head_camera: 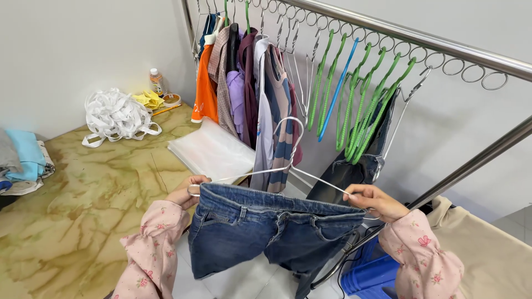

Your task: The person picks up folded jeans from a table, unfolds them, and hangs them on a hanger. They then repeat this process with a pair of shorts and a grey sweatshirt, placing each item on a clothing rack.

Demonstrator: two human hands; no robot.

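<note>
A pair of blue denim shorts (266,227) hangs by its waistband from a white wire hanger (288,160) that I hold in front of me. My left hand (185,192) grips the hanger's left end together with the waistband. My right hand (374,200) grips the right end the same way. Both sleeves are pink with a flower print. The hanger's hook points up toward the metal clothes rack (421,41).
Several shirts (244,94) hang at the rack's left, with empty green hangers (360,105) and one blue hanger (338,88) to their right. The marble-patterned table (83,199) holds clear plastic bags (213,149), white straps (116,116), a bottle (157,81) and folded cloth (22,160). A blue crate (366,277) stands below.
</note>
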